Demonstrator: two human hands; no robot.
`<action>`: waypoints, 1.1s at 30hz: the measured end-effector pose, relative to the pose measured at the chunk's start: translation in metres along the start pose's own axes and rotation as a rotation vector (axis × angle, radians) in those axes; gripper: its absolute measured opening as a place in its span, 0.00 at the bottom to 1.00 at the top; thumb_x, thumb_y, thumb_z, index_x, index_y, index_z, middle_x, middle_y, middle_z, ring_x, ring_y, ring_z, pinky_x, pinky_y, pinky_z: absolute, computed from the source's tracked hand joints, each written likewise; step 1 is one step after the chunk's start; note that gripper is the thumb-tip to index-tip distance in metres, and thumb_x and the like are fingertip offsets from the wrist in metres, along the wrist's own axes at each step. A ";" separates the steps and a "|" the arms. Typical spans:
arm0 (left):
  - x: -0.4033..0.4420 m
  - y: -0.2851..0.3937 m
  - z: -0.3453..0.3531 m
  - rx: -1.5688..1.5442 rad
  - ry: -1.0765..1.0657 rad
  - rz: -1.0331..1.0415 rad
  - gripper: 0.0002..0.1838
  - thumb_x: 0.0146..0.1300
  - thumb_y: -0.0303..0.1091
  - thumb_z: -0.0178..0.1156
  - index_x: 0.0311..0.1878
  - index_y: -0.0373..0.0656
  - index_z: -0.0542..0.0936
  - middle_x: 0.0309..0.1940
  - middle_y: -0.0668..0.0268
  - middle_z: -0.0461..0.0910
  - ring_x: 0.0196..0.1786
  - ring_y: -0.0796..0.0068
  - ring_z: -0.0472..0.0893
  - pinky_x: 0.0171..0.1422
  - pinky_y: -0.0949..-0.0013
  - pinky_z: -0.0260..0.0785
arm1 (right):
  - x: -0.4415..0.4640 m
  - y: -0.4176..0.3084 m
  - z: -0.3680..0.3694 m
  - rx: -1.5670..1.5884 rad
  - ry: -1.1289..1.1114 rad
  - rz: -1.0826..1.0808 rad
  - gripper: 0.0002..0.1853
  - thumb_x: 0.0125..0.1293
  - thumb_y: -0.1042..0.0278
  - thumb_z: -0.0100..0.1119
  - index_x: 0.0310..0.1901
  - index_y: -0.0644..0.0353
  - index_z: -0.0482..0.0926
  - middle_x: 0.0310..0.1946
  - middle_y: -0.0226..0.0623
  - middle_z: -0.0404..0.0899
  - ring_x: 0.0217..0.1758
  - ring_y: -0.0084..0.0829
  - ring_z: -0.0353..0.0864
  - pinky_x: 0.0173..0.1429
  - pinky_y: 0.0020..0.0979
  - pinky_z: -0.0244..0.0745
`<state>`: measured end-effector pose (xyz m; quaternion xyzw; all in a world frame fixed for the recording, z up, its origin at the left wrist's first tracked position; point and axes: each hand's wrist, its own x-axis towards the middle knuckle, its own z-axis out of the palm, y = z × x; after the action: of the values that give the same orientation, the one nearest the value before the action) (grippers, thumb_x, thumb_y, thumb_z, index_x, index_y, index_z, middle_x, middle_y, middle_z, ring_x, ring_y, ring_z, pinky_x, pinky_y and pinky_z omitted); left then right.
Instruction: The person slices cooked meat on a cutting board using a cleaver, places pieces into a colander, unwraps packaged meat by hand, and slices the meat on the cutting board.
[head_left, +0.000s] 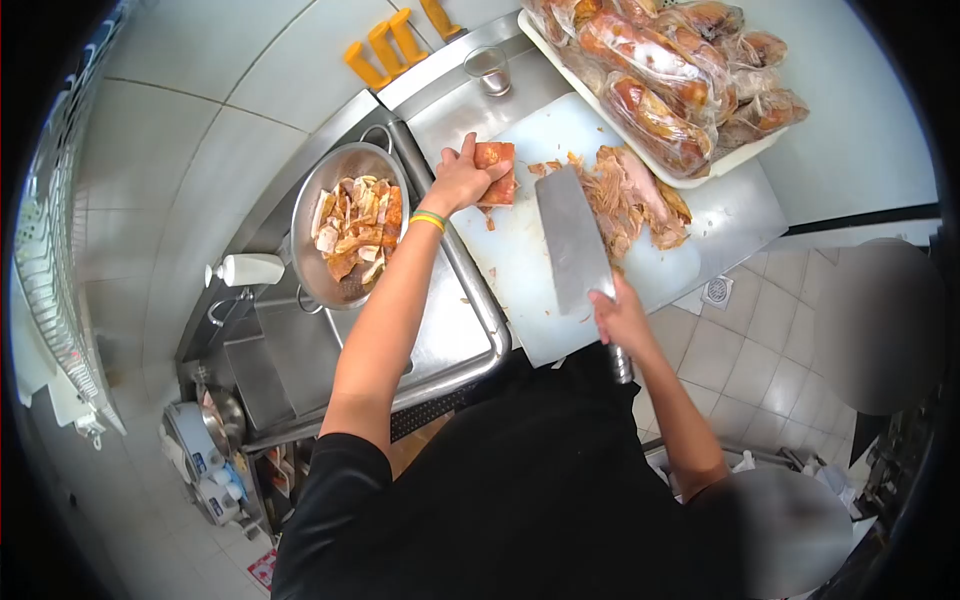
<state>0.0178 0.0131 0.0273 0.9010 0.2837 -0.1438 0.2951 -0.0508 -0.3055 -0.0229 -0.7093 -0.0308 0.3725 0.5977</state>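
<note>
My right hand (pixel 622 318) is closed round the handle of a broad-bladed cleaver (pixel 574 240), whose blade lies over the white cutting board (pixel 520 290). To the left, my left hand (pixel 464 184) grips a reddish-brown slab of roasted meat (pixel 497 158) on the board, the thumb across its face. Right of the blade is a heap of shredded meat (pixel 612 205) beside a larger pale chunk of cooked meat (pixel 645 185). Small scraps lie around the slab.
A steel colander (pixel 302 235) of cut meat pieces stands at the sink (pixel 490 345) on the left. Bagged roasted meat (pixel 650 120) fills a white tray (pixel 690 182) at upper right. A clear glass (pixel 488 70) and yellow-handled tools (pixel 382 46) are at the back.
</note>
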 end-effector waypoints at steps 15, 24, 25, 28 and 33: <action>0.001 -0.065 0.037 -0.966 -0.255 -0.031 0.51 0.53 0.51 0.70 0.76 0.55 0.53 0.72 0.59 0.60 0.71 0.53 0.62 0.68 0.38 0.58 | 0.027 0.016 0.048 0.127 -0.192 0.002 0.14 0.70 0.75 0.52 0.55 0.62 0.66 0.19 0.35 0.71 0.13 0.26 0.70 0.14 0.32 0.64; -0.099 -0.152 0.051 -2.341 -0.323 0.542 0.41 0.54 0.43 0.67 0.70 0.39 0.65 0.67 0.56 0.70 0.71 0.54 0.66 0.79 0.48 0.53 | -0.084 -0.071 0.077 -0.738 0.016 -0.433 0.18 0.68 0.74 0.55 0.56 0.71 0.66 0.28 0.63 0.78 0.32 0.60 0.80 0.34 0.50 0.72; -0.108 -0.176 0.052 -2.486 -0.317 0.586 0.37 0.57 0.51 0.62 0.68 0.43 0.69 0.65 0.57 0.72 0.70 0.55 0.68 0.76 0.46 0.56 | -0.098 -0.077 0.094 -0.684 0.007 -0.538 0.15 0.68 0.75 0.54 0.54 0.70 0.68 0.25 0.63 0.78 0.31 0.62 0.80 0.32 0.49 0.73; -0.185 -0.224 0.005 -2.714 -0.252 0.630 0.36 0.61 0.62 0.53 0.67 0.50 0.71 0.66 0.61 0.72 0.69 0.56 0.69 0.74 0.44 0.58 | -0.127 -0.067 0.155 -0.544 -0.015 -0.567 0.16 0.69 0.72 0.57 0.55 0.68 0.69 0.20 0.43 0.78 0.18 0.38 0.77 0.23 0.35 0.70; -0.290 -0.403 -0.036 -2.551 -0.076 0.888 0.33 0.66 0.65 0.48 0.65 0.53 0.74 0.68 0.62 0.70 0.71 0.53 0.68 0.69 0.36 0.60 | -0.156 -0.035 0.313 -0.130 -0.072 -0.260 0.24 0.70 0.71 0.57 0.64 0.62 0.61 0.21 0.27 0.68 0.12 0.16 0.62 0.13 0.21 0.60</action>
<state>-0.4499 0.1795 -0.0019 0.0116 -0.1028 0.3001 0.9483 -0.3258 -0.1140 0.0813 -0.7228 -0.1679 0.3141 0.5923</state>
